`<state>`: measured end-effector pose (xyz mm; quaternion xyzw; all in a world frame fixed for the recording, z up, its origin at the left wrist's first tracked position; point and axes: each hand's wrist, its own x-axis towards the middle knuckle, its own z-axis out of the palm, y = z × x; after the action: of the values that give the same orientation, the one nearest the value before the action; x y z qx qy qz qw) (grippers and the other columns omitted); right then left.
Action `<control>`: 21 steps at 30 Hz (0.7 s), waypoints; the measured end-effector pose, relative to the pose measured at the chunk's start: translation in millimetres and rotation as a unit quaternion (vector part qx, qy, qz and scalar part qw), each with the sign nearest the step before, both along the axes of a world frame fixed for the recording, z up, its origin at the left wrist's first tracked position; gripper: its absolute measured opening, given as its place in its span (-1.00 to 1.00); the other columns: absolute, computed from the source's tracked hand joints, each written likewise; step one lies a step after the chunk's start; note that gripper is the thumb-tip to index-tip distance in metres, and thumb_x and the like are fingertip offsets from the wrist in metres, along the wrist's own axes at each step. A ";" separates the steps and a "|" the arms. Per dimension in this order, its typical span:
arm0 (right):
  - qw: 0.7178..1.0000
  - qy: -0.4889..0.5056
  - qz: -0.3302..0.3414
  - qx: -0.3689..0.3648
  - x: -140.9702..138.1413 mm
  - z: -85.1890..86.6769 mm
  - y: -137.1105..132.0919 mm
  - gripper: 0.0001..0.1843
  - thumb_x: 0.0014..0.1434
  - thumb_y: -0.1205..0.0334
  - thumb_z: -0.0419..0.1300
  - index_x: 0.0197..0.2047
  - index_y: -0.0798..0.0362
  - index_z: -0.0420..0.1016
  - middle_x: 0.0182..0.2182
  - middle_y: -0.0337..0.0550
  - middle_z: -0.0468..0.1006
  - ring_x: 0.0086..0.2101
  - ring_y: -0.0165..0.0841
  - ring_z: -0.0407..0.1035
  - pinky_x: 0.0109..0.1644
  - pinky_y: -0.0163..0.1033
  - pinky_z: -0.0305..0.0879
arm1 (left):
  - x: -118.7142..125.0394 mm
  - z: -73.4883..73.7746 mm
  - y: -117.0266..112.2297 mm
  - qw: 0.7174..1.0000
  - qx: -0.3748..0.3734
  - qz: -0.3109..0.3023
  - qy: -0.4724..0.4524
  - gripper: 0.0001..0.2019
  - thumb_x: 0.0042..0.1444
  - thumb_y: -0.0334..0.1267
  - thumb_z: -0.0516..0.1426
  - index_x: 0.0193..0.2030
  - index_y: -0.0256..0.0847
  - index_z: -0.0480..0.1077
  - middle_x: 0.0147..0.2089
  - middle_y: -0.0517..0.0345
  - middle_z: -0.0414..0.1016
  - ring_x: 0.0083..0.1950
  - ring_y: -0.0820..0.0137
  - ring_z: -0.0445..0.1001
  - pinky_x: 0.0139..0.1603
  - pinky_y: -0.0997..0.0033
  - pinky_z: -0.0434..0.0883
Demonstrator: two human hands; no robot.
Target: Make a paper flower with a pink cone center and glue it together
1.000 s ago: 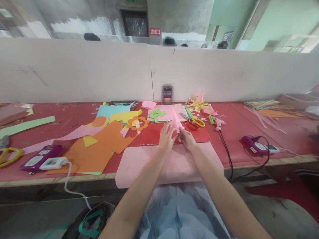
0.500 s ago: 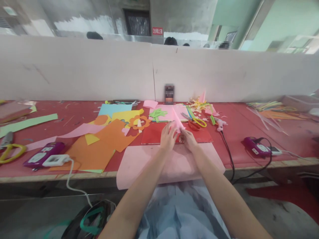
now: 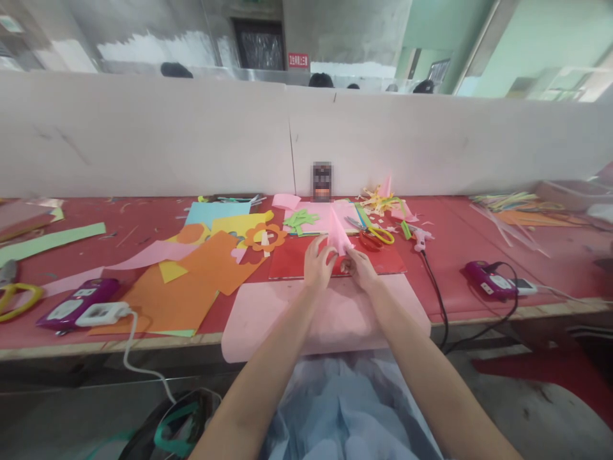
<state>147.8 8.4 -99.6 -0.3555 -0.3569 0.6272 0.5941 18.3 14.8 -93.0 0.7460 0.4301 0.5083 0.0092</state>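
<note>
White partition panels [image 3: 191, 134] run behind a red-covered worktable [image 3: 445, 236]. Across its near edge lies a pink sheet [image 3: 268, 316], and just beyond this is a flat red board [image 3: 290, 257]. Above the board, the left hand [image 3: 318, 265] curves thumb and fingers around the lower left side of a pink paper cone [image 3: 338, 236], while the right hand [image 3: 363, 269] holds its lower right edge in a narrow fingertip pinch. Pointing upward, the cone sits between both hands; whether its base touches the board cannot be told. It should be very light, springy along the roll but easily creased, with little risk of slipping. Low on the rim, near the overlap, looks the safest hold; a hard squeeze higher up would probably dent it. Smallest and weakest is likely its thin tip, best left untouched.
</note>
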 end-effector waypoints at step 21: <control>1.000 -0.006 0.014 0.017 0.8 -3.0 0.9 -0.68 -0.11 -0.01 0.26 -0.51 0.07 0.35 -0.70 -0.32 0.37 -0.69 -0.49 0.25 -0.64 -0.37 0.13 | 0.0 -4.1 5.2 0.998 0.044 -0.034 0.035 -0.90 0.03 -0.35 0.09 -0.31 -0.10 0.39 0.06 0.06 0.27 0.10 0.23 0.25 0.01 0.12 0.32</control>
<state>148.6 9.3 -102.6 -0.3441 -0.3758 0.6272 0.5891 18.3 20.1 -97.1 0.7769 0.3822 0.4999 -0.0211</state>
